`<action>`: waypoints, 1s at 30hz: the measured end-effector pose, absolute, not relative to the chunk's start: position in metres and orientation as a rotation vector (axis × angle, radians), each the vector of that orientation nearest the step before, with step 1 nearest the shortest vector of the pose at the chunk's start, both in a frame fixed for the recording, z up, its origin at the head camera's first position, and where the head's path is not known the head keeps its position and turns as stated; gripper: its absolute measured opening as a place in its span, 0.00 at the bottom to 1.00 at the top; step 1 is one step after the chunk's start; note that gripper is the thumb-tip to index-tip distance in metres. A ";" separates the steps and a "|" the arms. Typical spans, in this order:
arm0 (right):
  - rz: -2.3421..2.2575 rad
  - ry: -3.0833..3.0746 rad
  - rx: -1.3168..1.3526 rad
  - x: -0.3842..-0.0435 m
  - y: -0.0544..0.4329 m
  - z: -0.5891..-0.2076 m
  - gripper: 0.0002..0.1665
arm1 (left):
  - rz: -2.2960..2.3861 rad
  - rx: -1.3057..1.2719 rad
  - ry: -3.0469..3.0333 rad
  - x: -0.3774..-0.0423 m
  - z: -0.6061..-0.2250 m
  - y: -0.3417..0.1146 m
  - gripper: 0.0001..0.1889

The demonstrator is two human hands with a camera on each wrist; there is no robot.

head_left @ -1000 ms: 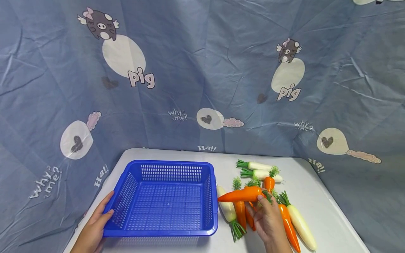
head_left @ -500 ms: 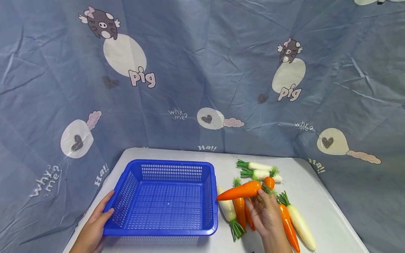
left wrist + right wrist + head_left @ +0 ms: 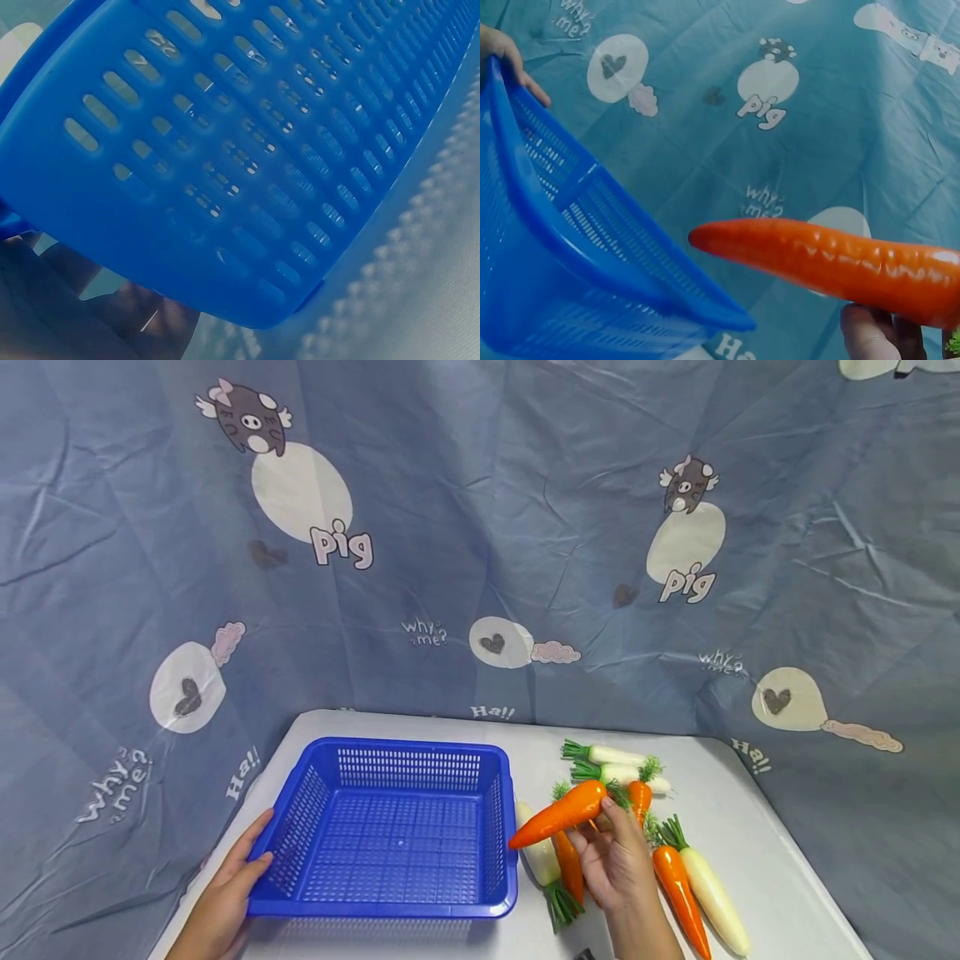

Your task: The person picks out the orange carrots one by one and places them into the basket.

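My right hand [image 3: 615,860] holds an orange carrot [image 3: 558,817] near its leafy top, thumb and fingers on either side. The carrot's tip points left and down, overlapping the right rim of a blue plastic basket [image 3: 375,911] in the head view. Seen from the right wrist, the carrot [image 3: 832,262] hangs beside the basket [image 3: 622,262], at rim height. My left hand [image 3: 225,893] grips the basket's left side, thumb over the rim; in the left wrist view its fingers [image 3: 150,322] curl beneath the basket wall [image 3: 90,180]. Inside, the basket's mesh floor is bare.
A white radish [image 3: 542,852] and a carrot [image 3: 570,868] lie between basket and right hand. Another carrot [image 3: 684,902] and radish [image 3: 716,893] lie to the right. Farther back are a carrot [image 3: 640,797] and two radishes [image 3: 618,756]. A printed blue cloth [image 3: 420,568] surrounds the white table [image 3: 780,877].
My right hand has shifted slightly left and lifted the carrot's leafy end, so its tip slants down more steeply. The left hand and basket have stayed in place.
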State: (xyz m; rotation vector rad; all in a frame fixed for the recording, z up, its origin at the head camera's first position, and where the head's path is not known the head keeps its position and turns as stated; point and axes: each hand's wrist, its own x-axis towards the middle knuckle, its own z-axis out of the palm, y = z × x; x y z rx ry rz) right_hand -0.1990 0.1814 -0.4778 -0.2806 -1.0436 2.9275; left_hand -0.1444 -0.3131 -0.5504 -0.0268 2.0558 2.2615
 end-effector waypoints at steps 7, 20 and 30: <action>2.933 -1.140 -0.232 -0.201 0.172 -0.476 0.10 | 2.284 0.005 2.045 -0.144 -0.554 -0.314 0.32; 2.945 -1.220 -0.171 -0.204 0.154 -0.472 0.13 | 2.288 0.033 2.054 -0.144 -0.551 -0.314 0.32; 2.843 -1.437 -0.164 -0.204 0.141 -0.470 0.16 | 2.300 0.003 2.029 -0.141 -0.551 -0.312 0.32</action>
